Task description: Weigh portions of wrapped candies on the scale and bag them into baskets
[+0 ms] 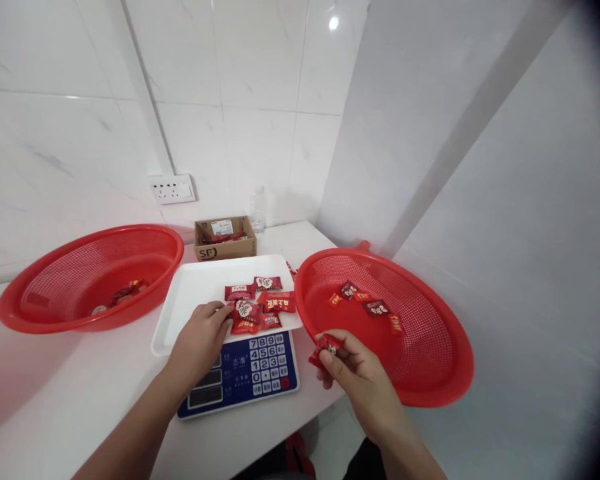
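My right hand [353, 370] pinches a red wrapped candy [326, 350] between thumb and fingers, beside the near left rim of the right-hand red basket [447, 370]. Over the white tray [195, 280] of a scale, my left hand [205, 333] has its fingers closed on the left end of a dark red wrapped candy [246, 311]. Around that piece lie several other red candies [280, 302], bunched at the tray's right side. Part of the scale's blue keypad panel [267, 367] is covered by my left wrist. Several small candies [377, 307] rest inside the right-hand basket.
On the left stands another red basket [45, 280] with a few wrapped items [130, 291] in it. Behind the tray are a cardboard box [225, 249] holding packets and a clear bottle [259, 210]. A tiled wall with a socket [173, 189] closes off the white table [115, 380].
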`<state>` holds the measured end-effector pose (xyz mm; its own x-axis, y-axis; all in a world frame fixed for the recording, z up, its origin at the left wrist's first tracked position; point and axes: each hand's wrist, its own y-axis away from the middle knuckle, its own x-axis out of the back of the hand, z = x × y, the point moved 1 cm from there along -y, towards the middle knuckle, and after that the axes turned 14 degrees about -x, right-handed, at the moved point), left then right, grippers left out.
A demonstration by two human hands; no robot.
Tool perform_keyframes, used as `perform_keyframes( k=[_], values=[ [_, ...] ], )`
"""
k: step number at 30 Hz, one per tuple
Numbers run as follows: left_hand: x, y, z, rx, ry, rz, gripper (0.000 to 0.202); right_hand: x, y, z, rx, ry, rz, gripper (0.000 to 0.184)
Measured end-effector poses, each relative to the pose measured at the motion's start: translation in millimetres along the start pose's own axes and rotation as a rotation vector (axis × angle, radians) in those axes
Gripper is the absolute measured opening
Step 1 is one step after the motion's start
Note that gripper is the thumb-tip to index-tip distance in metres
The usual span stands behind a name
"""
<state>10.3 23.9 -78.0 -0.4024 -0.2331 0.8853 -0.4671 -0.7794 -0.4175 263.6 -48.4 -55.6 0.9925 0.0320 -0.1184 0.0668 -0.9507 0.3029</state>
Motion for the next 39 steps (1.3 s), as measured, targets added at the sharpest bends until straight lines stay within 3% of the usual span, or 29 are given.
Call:
perform_keyframes(
  k=[9,14,17,22,28,34,39],
  values=[
    [7.3,-18.5,-7.5,0.098,0.013,0.009,0.016,-0.5,1.5,0.1,0.010,-0.020,-0.013,0.028],
    [3.2,-16.2,2.3,0.033,0.002,0.023,0.019,-1.0,0.1,-0.3,-0.002,-0.008,-0.011,0.032],
    [-1.6,-11.6,9.8,-0.105,-0.013,0.030,0.025,-1.6,-0.1,-0.8,-0.001,-0.004,-0.017,0.034],
    [-7.1,-6.9,16.6,-0.279,-0.021,-0.062,0.034,-3.6,-0.1,-3.0,-0.022,0.009,-0.014,0.037],
    [-0.8,-11.9,20.6,-0.247,0.054,-0.132,0.026,-4.5,0.2,-4.4,-0.027,-0.006,-0.027,0.038],
    [-8.6,-30.7,37.9,-0.244,0.042,-0.266,0.054,-6.0,0.4,-2.7,-0.042,-0.015,-0.025,0.040],
    [-16.0,-49.5,50.7,-0.287,0.020,-0.392,0.058,-6.8,0.7,-2.8,-0.053,-0.006,-0.029,0.040]
  ],
)
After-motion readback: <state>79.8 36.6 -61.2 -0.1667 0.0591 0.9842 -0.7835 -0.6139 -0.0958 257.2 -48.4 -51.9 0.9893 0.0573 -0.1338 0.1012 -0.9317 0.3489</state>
